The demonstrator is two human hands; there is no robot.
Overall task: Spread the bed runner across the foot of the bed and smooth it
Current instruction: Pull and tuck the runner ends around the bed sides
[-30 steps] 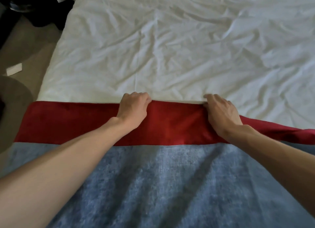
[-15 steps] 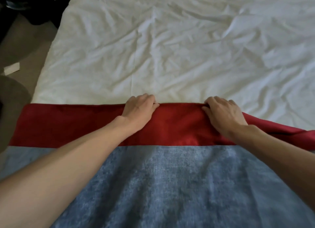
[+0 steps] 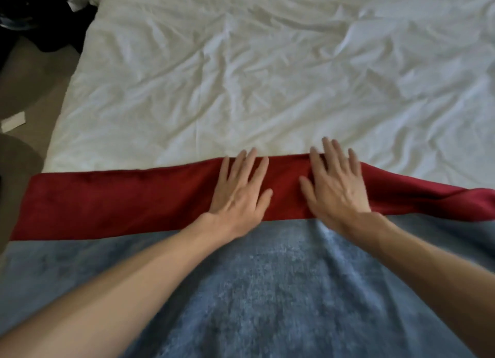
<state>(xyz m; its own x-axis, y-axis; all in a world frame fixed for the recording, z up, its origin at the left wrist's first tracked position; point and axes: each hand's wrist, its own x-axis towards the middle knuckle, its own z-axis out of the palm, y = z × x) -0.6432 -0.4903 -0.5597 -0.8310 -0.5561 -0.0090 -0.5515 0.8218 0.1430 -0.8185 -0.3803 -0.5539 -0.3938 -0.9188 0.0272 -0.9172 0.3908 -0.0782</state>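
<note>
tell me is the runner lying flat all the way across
No. The runner lies flat left of the hands, but its red band bunches and lifts at the right.

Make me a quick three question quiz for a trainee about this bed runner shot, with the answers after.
1. True or false: both hands lie flat with fingers spread on the red band of the bed runner.
2. Which side of the red band is bunched: A left, B right?
3. Fill in: beyond the runner lies a wrinkled white ____.

Key:
1. True: left hand, right hand.
2. B, beyond the right hand.
3. sheet.
</note>
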